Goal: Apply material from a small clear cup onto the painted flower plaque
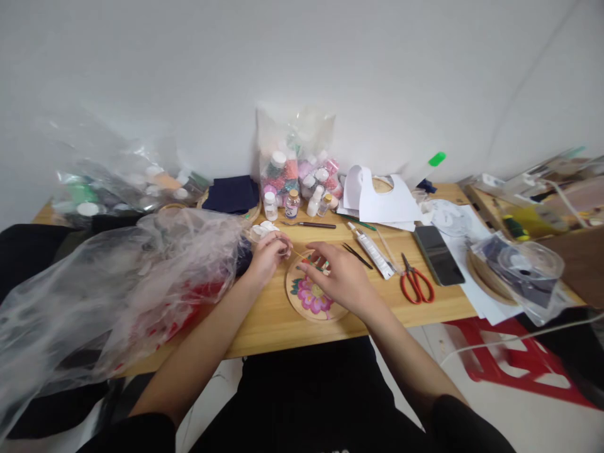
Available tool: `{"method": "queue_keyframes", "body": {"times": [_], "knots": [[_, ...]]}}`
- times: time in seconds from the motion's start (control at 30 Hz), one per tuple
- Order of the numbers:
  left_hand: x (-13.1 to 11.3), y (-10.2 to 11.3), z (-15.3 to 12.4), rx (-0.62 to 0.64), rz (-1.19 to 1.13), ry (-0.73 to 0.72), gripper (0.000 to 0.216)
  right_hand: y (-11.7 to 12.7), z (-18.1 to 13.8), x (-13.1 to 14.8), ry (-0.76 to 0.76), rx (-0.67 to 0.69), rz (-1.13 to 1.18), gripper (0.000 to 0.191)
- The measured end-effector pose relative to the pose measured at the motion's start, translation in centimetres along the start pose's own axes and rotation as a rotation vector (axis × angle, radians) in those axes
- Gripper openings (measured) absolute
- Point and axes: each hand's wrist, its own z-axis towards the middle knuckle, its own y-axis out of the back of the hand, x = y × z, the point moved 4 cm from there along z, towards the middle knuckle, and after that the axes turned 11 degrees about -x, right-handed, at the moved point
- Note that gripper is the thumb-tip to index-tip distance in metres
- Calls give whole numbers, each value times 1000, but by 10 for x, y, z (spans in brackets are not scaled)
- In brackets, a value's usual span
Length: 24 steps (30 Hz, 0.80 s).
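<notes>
My left hand (270, 257) is closed in a pinch on a thin yellowish strand (297, 253), left of a round wooden disc. From those fingertips the strand runs right towards my other hand, and its far end is hard to make out. The disc (293, 301) lies flat on the table and bears a pink and purple flower design (314, 296) with green leaves. Over its upper right part hovers my right hand (337, 274), fingers curved and apart, thumb above the flower. It covers part of the design.
Behind stand small bottles (292, 204) and bags of jars (278, 170). A craft tool (317, 224), tweezers (357, 256), a glue tube (375, 255), red-handled scissors (415, 283) and a phone (438, 255) lie rightward. Crumpled clear plastic (179, 264) fills the left side.
</notes>
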Motion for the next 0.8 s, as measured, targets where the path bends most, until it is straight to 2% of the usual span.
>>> {"method": "queue_keyframes", "body": {"times": [0.13, 0.37, 0.5, 0.6, 0.8], "knots": [[2, 1, 1, -24, 9, -34, 10, -10, 13, 2, -31, 54, 51, 22], [-3, -2, 4, 54, 22, -69, 14, -5, 29, -17, -10, -20, 63, 11], [-4, -5, 8, 129, 54, -80, 34, -3, 39, -34, 55, -40, 107, 13], [-4, -6, 10, 139, 94, -105, 45, -2, 44, -46, 126, -38, 138, 14], [-10, -7, 14, 167, 351, -258, 42, -3, 54, -60, 242, 13, 84, 17]]}}
